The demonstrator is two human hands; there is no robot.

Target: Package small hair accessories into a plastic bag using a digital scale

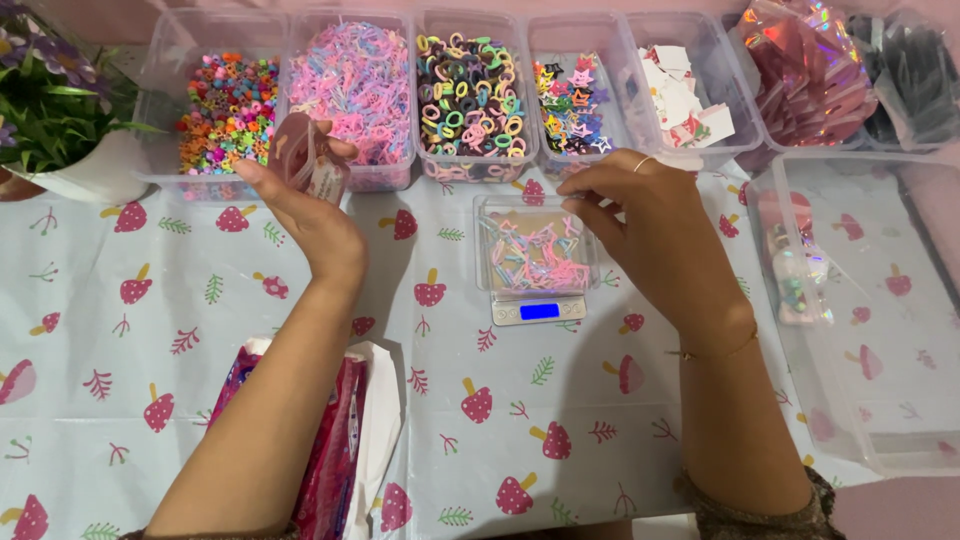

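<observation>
Head view: small clear tub [535, 252] on the pocket scale [538, 309] already holds some pastel clips; right hand [640, 225] pinches above it, left hand [305, 205] grips a small pouch [303, 155] left of the scale, not yet filled.

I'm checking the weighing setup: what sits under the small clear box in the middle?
A small silver digital scale with a lit blue display sits under the small clear box of pastel clips. The box covers the platform; only the front edge shows.
</observation>
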